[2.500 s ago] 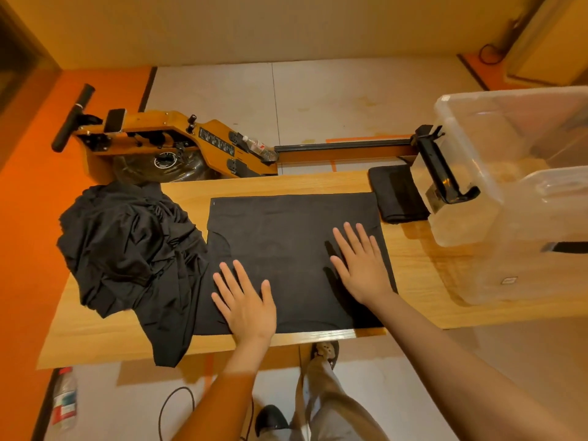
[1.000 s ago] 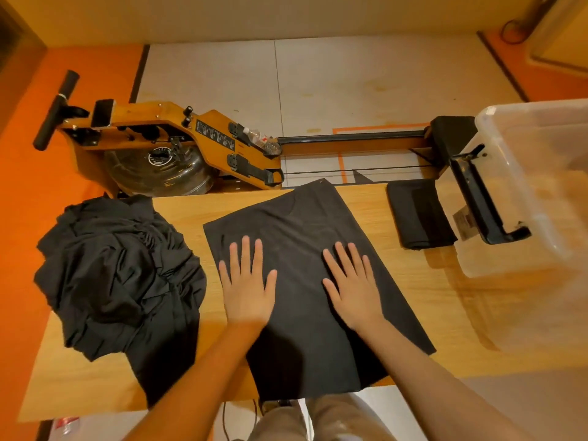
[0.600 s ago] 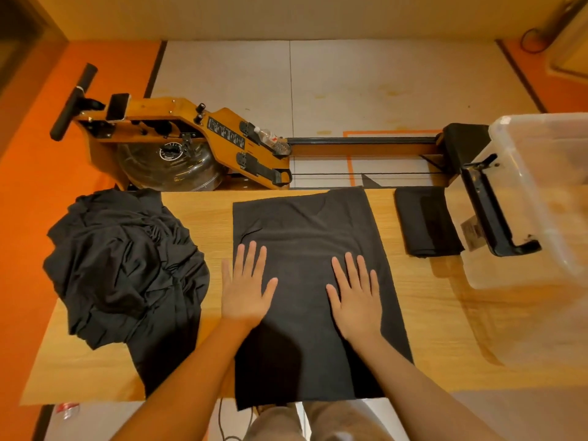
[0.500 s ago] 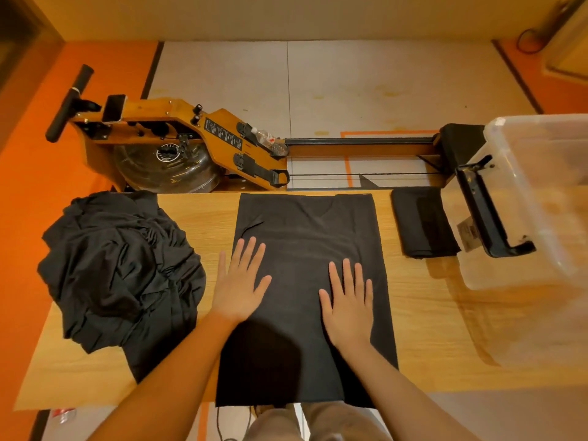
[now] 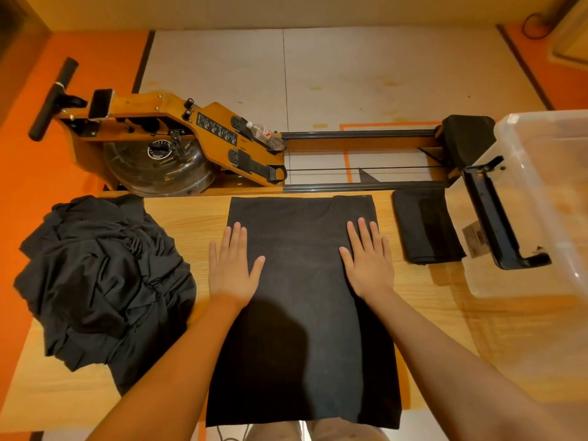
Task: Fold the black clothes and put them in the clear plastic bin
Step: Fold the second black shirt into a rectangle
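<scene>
A light wooden table [image 5: 197,218] stretches in front of me. At its centre a flat black garment [image 5: 302,313] lies smoothed out, running from the far edge at 12 o'clock to the near edge at 6 o'clock, where its hem hangs over. My left hand [image 5: 234,268] and right hand [image 5: 369,262] rest flat on its two side edges, the left hand's outer fingers on bare wood. At 9 o'clock a crumpled pile of black clothes [image 5: 101,281] spills past the table's side. At 2 o'clock lies a folded black garment [image 5: 426,230], and just beyond it, at 3 o'clock, stands the clear plastic bin [image 5: 541,198].
</scene>
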